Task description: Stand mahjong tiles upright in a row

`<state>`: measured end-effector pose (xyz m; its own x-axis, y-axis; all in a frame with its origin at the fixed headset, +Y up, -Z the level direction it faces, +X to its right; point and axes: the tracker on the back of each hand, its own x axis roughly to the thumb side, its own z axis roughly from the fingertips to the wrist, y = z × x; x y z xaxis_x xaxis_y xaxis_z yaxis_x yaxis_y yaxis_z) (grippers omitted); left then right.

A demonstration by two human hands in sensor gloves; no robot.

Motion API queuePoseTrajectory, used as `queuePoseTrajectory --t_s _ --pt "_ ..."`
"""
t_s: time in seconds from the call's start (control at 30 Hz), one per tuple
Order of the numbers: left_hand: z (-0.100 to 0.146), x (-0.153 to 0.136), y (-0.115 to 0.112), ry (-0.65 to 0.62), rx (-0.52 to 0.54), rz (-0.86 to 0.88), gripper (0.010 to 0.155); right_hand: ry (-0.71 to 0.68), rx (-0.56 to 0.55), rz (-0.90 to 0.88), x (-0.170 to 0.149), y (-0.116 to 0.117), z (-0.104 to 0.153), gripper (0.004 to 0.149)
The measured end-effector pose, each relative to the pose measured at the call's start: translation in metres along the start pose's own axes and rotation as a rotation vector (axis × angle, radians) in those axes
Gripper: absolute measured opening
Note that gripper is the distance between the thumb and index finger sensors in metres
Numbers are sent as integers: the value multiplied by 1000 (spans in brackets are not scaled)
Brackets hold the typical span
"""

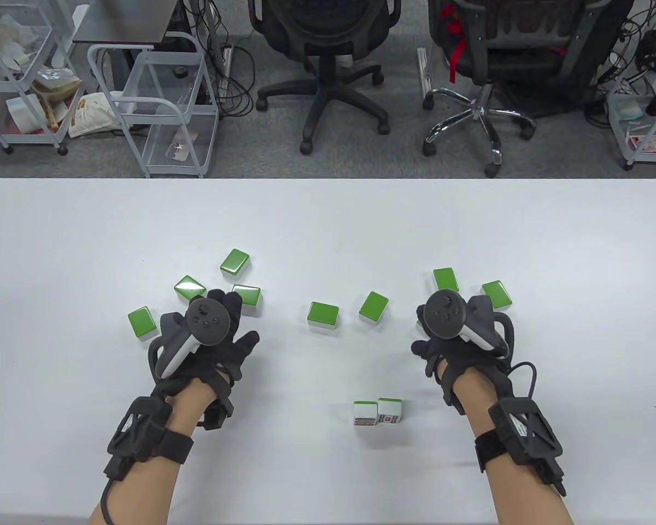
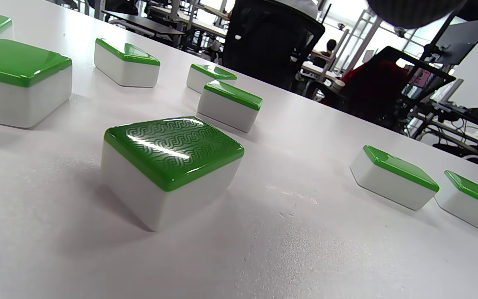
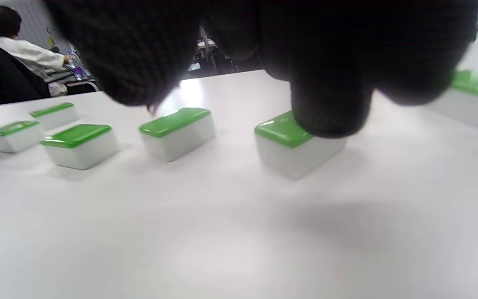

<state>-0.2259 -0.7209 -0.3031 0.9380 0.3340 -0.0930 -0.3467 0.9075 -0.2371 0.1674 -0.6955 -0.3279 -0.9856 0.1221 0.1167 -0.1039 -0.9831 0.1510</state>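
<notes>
On the white table (image 1: 328,229), seen from above, two mahjong tiles stand upright side by side near the front edge, the left standing tile (image 1: 364,414) touching the right standing tile (image 1: 390,412), their printed faces turned toward the person. Farther back, green-backed tiles lie face down in a loose arc. On the left lie four: one at the far left (image 1: 142,322), one angled tile (image 1: 189,289), one farther back (image 1: 235,263), and one just beside the left hand's fingertips (image 1: 247,298). Near the middle lie two more, a square-on tile (image 1: 323,316) and a tilted tile (image 1: 374,306). On the right, two flat tiles (image 1: 446,279) (image 1: 497,294) show beyond the right hand. The left hand (image 1: 208,344) hovers palm down with fingers spread, holding nothing. The right hand (image 1: 459,339) reaches over the tiles on its side; its tracker hides the fingers, so I cannot tell from here whether they hold anything.

From the left wrist view, a face-down tile with a wave-patterned green back (image 2: 172,166) lies closest, with others scattered around it, all flat and apart from one another. No fingers show.

From the right wrist view, dark gloved fingers (image 3: 330,108) hang down, blurred, and one fingertip rests on or just over the green back of the nearest tile (image 3: 293,149); I cannot tell whether it touches. A line of flat tiles (image 3: 176,133) runs off to the left.
</notes>
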Motion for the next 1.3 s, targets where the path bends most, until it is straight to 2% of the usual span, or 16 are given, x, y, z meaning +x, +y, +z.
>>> queuePoseTrajectory --t_s 0.13,0.2,0.27,0.43,0.57,0.7,0.83,0.9,1.03,1.27,1.3 --pt "0 1 0 -2 -1 -3 82 61 -1 197 9 12 -16 74" --pt "-1 0 -1 0 -3 -7 82 83 -22 258 11 16 -21 74" --pt "-2 -1 -2 6 -7 -9 82 112 3 311 11 21 -26 74" --pt "-3 -2 -3 9 -9 -9 82 147 57 287 3 33 -33 74" --pt "-3 -1 -3 10 -7 -12 82 153 33 308 1 35 -35 76" --pt "-2 -1 -3 11 -3 -10 81 169 -63 352 7 36 -42 73" --pt "-2 -2 -1 12 5 1 81 160 -65 439 11 43 -45 79" --pt "-3 -2 -1 13 8 0 81 154 -82 396 8 44 -47 77" --pt "-4 -2 -2 14 4 -6 81 153 -24 266 0 43 -45 80" --pt "-4 -3 -2 11 7 -2 81 103 177 -111 -8 20 -23 79" --pt "-4 -3 -2 10 6 -3 81 79 237 -171 -8 17 -16 76"
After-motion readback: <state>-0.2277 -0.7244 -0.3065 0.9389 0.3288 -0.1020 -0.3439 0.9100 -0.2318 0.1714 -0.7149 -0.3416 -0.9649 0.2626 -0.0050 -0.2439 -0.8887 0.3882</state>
